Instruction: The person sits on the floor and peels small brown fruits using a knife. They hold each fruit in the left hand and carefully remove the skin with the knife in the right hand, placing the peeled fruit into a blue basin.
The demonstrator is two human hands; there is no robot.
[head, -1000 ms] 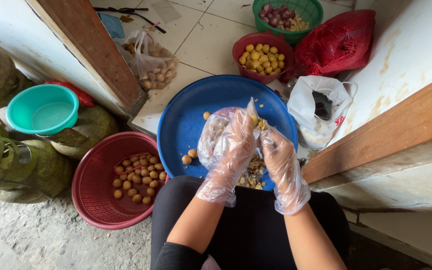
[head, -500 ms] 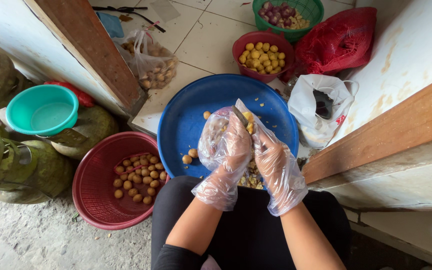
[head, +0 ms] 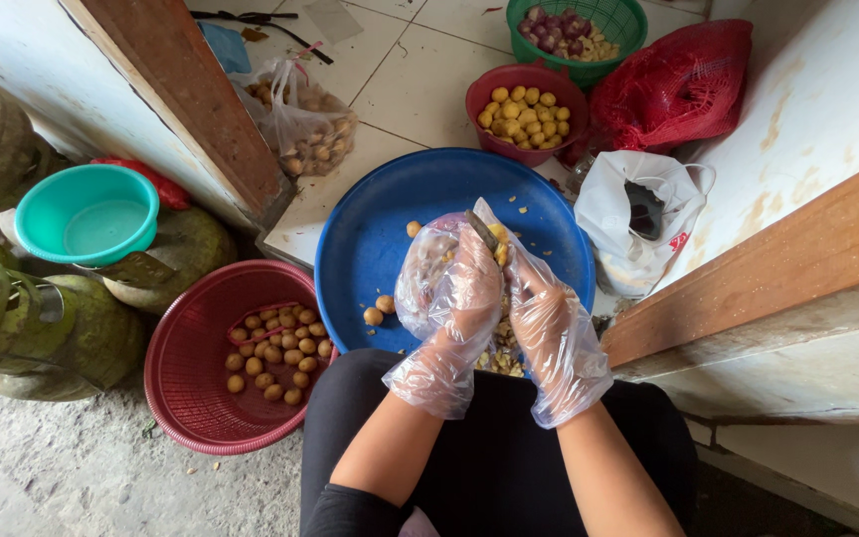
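Both my hands wear loose clear plastic gloves and work together over a big blue basin (head: 380, 229). My left hand (head: 459, 298) grips a small yellow potato (head: 500, 251) against its fingertips. My right hand (head: 549, 318) is closed on a small knife (head: 481, 230) whose blade tip pokes up above the potato. Peelings (head: 501, 348) lie in the basin under my hands, and a few unpeeled small potatoes (head: 378, 310) rest near the basin's left side.
A red basket (head: 176, 398) of small brown potatoes sits at lower left. A red bowl (head: 479, 99) of peeled yellow ones, a green basket (head: 628, 20), a red mesh sack (head: 678, 80), a white plastic bag (head: 608, 214) and a teal bowl (head: 86, 214) stand around. Green gas cylinders (head: 12, 308) at left.
My hands stay over the blue basin and have shifted slightly, turning the potato against the knife. Nothing else has moved.
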